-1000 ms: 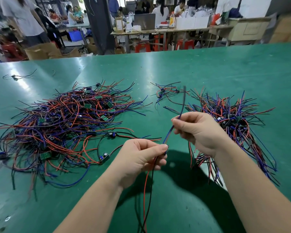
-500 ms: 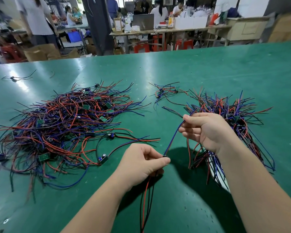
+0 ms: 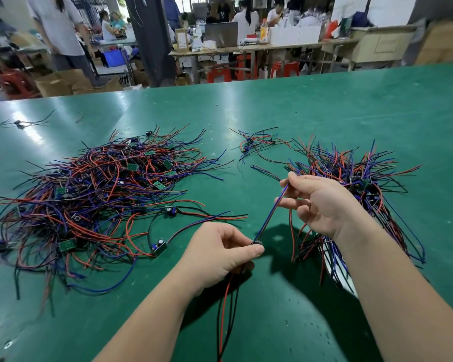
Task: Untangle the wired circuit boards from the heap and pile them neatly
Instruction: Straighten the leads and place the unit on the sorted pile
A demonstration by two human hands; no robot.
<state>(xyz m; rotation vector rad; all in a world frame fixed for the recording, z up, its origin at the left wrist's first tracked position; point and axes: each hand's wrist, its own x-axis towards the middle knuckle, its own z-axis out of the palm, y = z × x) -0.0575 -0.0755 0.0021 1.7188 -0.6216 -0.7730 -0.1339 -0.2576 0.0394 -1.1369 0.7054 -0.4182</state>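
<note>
straightening one freed board

pinching the board (image 3: 256, 242) in the left hand (image 3: 220, 254), near centre, letting its red and black leads (image 3: 226, 309) hang below. pulling its blue wires (image 3: 271, 211) taut with the right hand (image 3: 322, 202), gripping their far end. probably calling next for laying it, wires aligned, on the pile (image 3: 356, 173) at right, leaving the heap (image 3: 94, 202) at left.

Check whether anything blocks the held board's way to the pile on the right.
Nothing visible blocks it. The left hand pinches the board, the right hand pinches its blue wires, and the pile lies just behind that hand.
</note>
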